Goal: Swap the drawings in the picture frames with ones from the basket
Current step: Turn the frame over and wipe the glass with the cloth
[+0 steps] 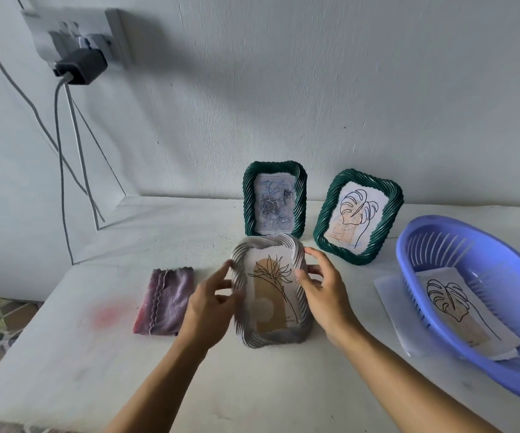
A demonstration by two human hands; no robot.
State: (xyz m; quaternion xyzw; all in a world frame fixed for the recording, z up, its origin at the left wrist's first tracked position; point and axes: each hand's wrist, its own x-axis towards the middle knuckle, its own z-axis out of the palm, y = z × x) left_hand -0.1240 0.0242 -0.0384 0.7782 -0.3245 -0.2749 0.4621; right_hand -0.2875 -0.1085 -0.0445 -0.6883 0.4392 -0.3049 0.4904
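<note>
The left hand (212,298) and the right hand (324,292) hold a white frame (269,339) between them, fingers closed on its two long sides: the left fingers curl at the left rim, while the right thumb lies on the front of the right rim with the other fingers behind it. The frame stands tilted back on the surface (65,354), and in it sits a line drawing of a flower (272,276) over a tan arch. Just left of the left hand lies a folded purple cloth (166,300). Behind the white frame, by the wall, two green frames stand upright: the left green frame (247,201) shows a bluish picture with roses, and the right green frame (322,223), leaning, shows a leaf outline. To the right is a blue basket (402,245) with a leaf drawing (452,307) lying in it and a white sheet (388,295) partly under it. On the wall at upper left a black charger (80,65) sits in a socket.
</note>
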